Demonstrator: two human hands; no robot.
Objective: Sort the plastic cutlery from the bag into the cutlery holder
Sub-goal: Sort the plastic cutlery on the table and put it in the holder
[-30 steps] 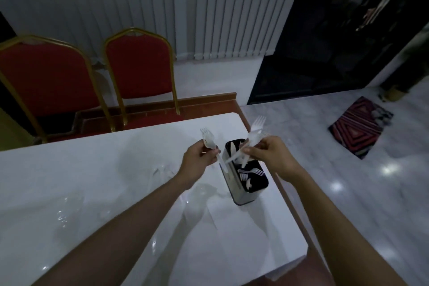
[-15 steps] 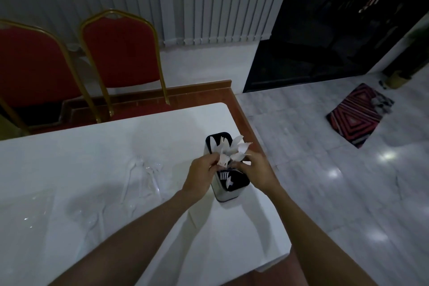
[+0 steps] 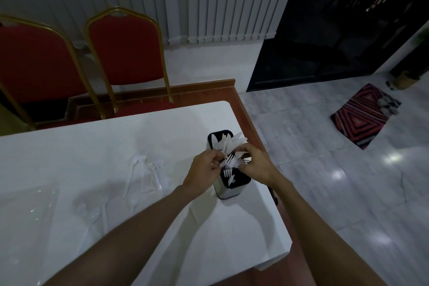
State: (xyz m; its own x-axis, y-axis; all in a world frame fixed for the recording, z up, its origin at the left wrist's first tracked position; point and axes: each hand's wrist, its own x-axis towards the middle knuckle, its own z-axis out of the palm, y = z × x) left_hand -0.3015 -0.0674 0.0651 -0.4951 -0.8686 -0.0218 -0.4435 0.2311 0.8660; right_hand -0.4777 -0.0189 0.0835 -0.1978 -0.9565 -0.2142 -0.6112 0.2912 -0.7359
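Observation:
A metal cutlery holder [image 3: 226, 191] with a black divided top stands near the right edge of the white table [image 3: 92, 146]. White plastic cutlery [image 3: 228, 143] sticks up from its far compartment, and fork heads show in the near one. My left hand [image 3: 204, 169] and my right hand [image 3: 254, 163] meet over the holder's middle, both pinching white plastic forks [image 3: 232, 160] there. Loose clear plastic cutlery [image 3: 144, 169] lies on the table to the left. A clear plastic bag [image 3: 25, 211] lies flat at the far left.
Two red chairs with gold frames [image 3: 125, 53] stand behind the table. The table's right edge [image 3: 276, 204] drops to a tiled floor with a striped red mat [image 3: 364, 114]. A dark doorway is at the back right.
Both hands came down from holding forks above the holder and now meet at its top, working forks into the middle. The view has shifted slightly.

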